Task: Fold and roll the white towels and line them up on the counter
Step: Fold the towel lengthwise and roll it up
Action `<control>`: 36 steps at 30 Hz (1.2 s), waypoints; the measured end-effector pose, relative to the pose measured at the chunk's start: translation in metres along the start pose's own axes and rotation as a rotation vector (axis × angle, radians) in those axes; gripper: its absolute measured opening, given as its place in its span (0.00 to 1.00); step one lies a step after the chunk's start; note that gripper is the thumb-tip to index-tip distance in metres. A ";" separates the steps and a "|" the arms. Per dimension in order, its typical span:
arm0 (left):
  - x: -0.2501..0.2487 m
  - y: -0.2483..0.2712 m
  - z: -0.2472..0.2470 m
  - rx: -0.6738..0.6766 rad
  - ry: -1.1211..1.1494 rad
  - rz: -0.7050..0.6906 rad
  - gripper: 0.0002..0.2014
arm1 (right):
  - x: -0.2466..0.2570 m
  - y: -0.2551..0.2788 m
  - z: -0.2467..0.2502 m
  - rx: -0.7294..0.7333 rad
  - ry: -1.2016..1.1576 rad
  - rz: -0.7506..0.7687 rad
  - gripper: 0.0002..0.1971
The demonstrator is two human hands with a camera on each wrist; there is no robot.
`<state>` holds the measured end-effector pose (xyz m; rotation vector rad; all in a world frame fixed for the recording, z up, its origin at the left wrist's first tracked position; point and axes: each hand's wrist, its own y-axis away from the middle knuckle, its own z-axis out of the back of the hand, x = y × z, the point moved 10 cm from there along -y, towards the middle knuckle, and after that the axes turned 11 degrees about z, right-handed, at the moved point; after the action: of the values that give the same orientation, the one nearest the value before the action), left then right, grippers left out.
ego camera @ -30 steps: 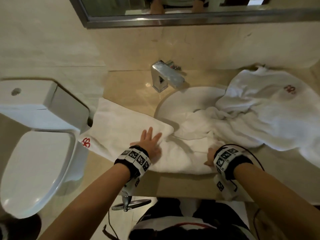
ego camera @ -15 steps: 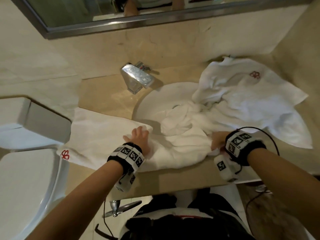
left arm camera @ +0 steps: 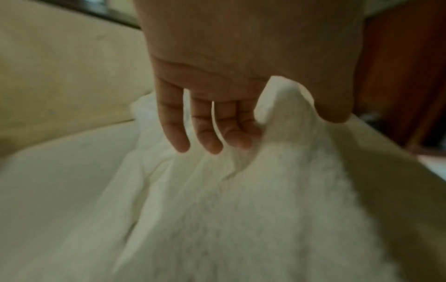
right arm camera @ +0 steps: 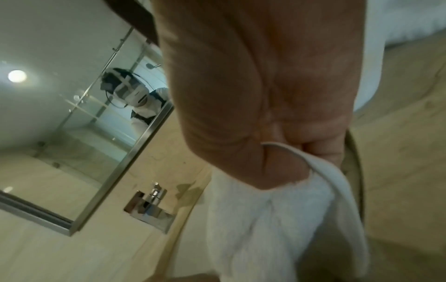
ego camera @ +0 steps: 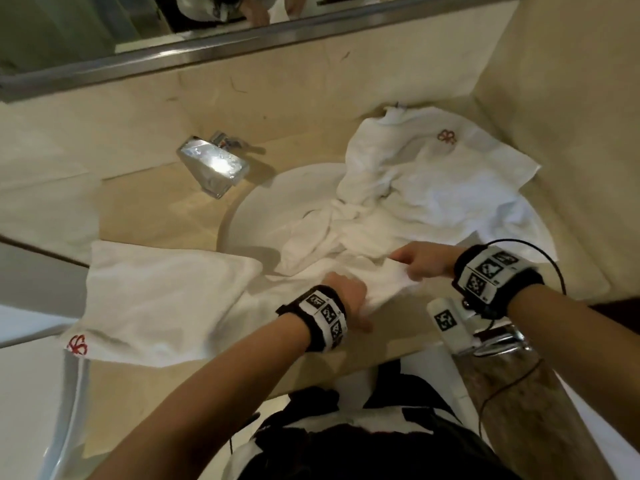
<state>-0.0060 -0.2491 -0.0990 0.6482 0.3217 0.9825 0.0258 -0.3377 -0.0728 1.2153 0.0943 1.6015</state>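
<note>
A white towel (ego camera: 166, 299) with a red logo lies partly flat on the counter's left, and its right part bunches over the sink's front edge. My left hand (ego camera: 348, 294) pinches a raised fold of this towel (left arm camera: 277, 171) between thumb and forefinger, the other fingers (left arm camera: 205, 137) hanging loose. Just to its right, my right hand (ego camera: 414, 263) grips the same towel's hemmed edge (right arm camera: 289, 209). A second white towel (ego camera: 433, 174), crumpled, lies at the back right and spills into the basin.
A chrome faucet (ego camera: 214, 168) stands behind the white basin (ego camera: 256, 209). The mirror (ego camera: 173, 26) runs along the back wall and a side wall (ego camera: 571, 98) closes the counter on the right. The toilet (ego camera: 20, 393) sits at the left, below the counter.
My left hand slid right along the towel from lying flat to pinching a fold beside the right hand. The right hand lifted the towel's edge. The view swung right.
</note>
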 end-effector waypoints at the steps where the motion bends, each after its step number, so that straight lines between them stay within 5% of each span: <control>1: -0.012 0.000 -0.002 0.019 -0.080 -0.031 0.24 | -0.007 0.005 -0.002 0.042 0.045 -0.020 0.26; 6: -0.051 0.004 -0.009 0.023 -0.138 -0.174 0.15 | -0.029 0.040 -0.016 0.259 0.258 -0.124 0.13; 9: -0.080 0.015 -0.009 0.024 -0.118 -0.281 0.18 | -0.063 0.060 -0.024 0.363 0.385 -0.252 0.17; 12: -0.100 0.021 -0.027 0.170 -0.200 -0.357 0.16 | -0.085 0.074 -0.045 0.472 0.469 -0.319 0.14; 16: -0.098 0.013 -0.044 0.280 -0.080 -0.307 0.16 | -0.104 0.090 -0.077 0.598 0.163 -0.427 0.17; 21: -0.083 -0.002 -0.017 0.239 0.234 -0.190 0.17 | -0.107 0.053 -0.020 -0.091 -0.311 -0.390 0.08; 23: -0.067 -0.014 0.004 0.146 0.394 -0.091 0.15 | -0.096 0.042 -0.007 -0.211 -0.323 -0.288 0.12; 26: -0.038 -0.032 0.014 0.106 0.723 0.139 0.13 | -0.081 0.033 0.000 -0.297 -0.167 -0.191 0.20; 29: -0.034 -0.041 0.009 0.202 1.024 0.272 0.08 | -0.068 0.034 0.010 -0.467 0.091 -0.106 0.24; 36: -0.051 -0.043 0.007 0.279 1.250 0.374 0.14 | -0.083 0.025 -0.016 -0.290 0.028 -0.147 0.04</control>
<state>-0.0009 -0.3120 -0.1229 0.2583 1.4938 1.6450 -0.0107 -0.4036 -0.1185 0.9403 -0.0302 1.4468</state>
